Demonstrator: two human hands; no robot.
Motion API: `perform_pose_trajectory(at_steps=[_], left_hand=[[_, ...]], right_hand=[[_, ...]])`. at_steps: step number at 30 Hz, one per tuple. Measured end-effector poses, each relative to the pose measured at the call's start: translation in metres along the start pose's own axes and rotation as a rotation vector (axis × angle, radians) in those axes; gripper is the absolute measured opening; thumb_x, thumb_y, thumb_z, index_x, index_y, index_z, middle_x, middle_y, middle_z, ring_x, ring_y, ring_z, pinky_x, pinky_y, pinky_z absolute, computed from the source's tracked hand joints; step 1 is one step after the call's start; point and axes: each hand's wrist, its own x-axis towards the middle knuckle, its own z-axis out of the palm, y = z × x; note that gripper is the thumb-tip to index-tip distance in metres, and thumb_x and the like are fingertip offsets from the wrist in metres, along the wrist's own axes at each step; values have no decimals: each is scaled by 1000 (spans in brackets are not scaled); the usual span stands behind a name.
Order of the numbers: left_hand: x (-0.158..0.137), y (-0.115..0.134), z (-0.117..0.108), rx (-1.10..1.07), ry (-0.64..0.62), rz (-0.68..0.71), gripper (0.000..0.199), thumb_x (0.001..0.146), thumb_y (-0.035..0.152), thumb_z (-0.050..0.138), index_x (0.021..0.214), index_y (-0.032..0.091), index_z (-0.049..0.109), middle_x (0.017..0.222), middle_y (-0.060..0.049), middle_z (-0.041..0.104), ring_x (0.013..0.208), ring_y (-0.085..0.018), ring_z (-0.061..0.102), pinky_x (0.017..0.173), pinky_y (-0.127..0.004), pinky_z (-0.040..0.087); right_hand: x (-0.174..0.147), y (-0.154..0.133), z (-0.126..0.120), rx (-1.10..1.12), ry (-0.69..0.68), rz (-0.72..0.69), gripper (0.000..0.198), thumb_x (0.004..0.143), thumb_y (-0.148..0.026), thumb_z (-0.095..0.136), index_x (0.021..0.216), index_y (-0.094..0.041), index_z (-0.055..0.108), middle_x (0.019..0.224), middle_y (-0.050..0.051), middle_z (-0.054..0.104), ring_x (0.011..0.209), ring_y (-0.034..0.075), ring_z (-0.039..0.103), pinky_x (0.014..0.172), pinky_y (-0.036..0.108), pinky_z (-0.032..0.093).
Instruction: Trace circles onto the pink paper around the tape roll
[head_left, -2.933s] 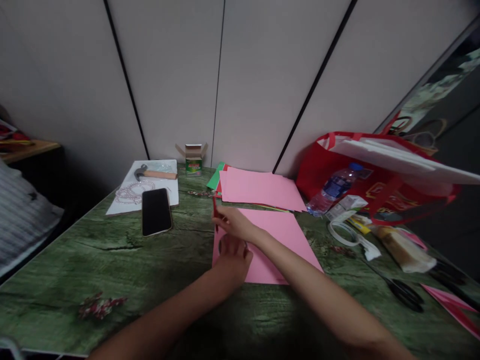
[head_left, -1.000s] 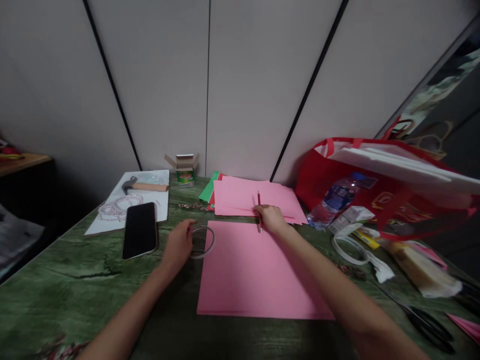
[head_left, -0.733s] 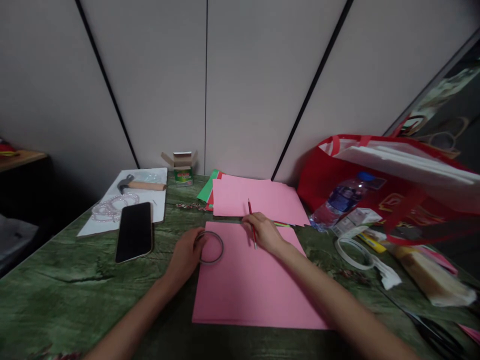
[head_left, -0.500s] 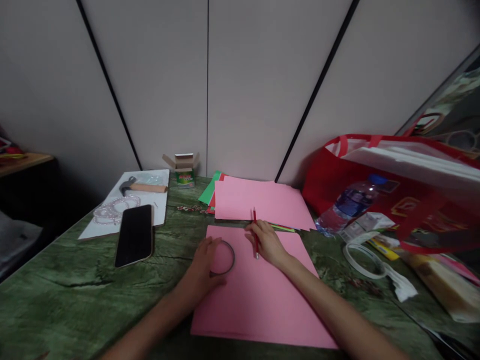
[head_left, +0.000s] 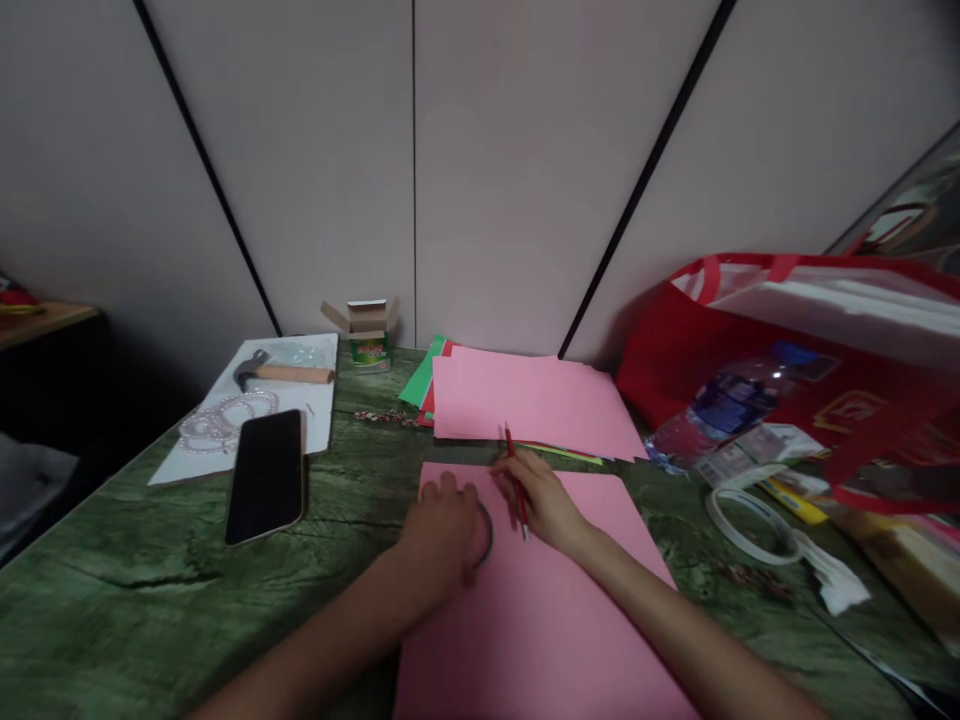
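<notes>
While the left hand (head_left: 442, 525) lies palm down over the near pink paper (head_left: 525, 620), its fingers cover one side of a thin grey ring (head_left: 488, 535), whose other side curves out toward the right hand. From where I stand I cannot tell whether those fingers pinch the ring or merely press on it. The right hand (head_left: 544, 497), just beside it, grasps a slim red pencil (head_left: 517, 485) between its fingers; the pencil slants across them, its far end pointing to a stack of pink sheets (head_left: 525, 400) near the wall (head_left: 487, 180). The ring sits over the upper left part of the near paper, which rests on the green table (head_left: 135, 600).

Over on the left, a black phone (head_left: 268, 475) overlaps a white sheet (head_left: 319, 420) carrying a hammer (head_left: 292, 374) and loops of pale beads (head_left: 206, 425). A small open box (head_left: 370, 350) stands by the wall. On the right, a bottle (head_left: 731, 405) leans against a red bag (head_left: 660, 330), with a white roll (head_left: 739, 540) lying nearer.
</notes>
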Motion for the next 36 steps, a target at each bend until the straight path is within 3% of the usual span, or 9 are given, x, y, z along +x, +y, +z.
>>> perform_pose_trajectory(at_steps=[3,6,10,15,25,30,36], left_hand=[[-3,21,10,243,166,-36,40,74,12,61,113,4,59,107,-28,58,93,-38,59,63,-47,52],[-18,23,41,343,321,38,27,78,11,50,99,4,64,91,-25,63,77,-34,63,55,-45,51],[-29,1,76,331,531,242,28,80,12,45,100,10,64,101,-21,63,97,-35,60,75,-54,49],[-24,-19,83,325,577,331,23,83,13,45,99,9,61,102,-17,64,105,-34,58,90,-53,44],[-28,-27,92,194,648,448,30,88,19,45,117,14,52,121,-20,54,124,-38,41,95,-63,35],[-26,-27,81,184,596,458,25,88,18,44,110,13,56,112,-17,58,119,-36,46,93,-59,39],[-23,-26,76,123,740,391,22,88,16,42,101,12,60,97,-12,62,109,-34,52,91,-54,44]], right_hand=[[12,-10,8,128,2,-56,15,88,-17,47,97,-21,58,92,8,63,84,21,58,74,35,46],[22,-13,14,170,-1,-70,11,83,-21,56,94,-21,59,87,6,65,80,20,59,73,35,46],[25,-11,19,193,13,-3,10,84,-21,54,90,-20,62,83,6,66,76,19,60,70,34,46],[22,-10,22,245,65,40,9,85,-24,56,89,-21,63,84,5,68,77,20,61,72,36,46],[15,-14,17,270,70,-13,14,86,-17,54,93,-24,63,96,7,69,91,22,62,78,39,50],[16,-12,17,303,28,12,13,88,-17,52,91,-24,62,94,7,68,88,21,62,75,37,51],[16,-10,12,323,28,-3,14,85,-22,59,98,-25,62,97,7,67,95,22,60,81,40,50]])
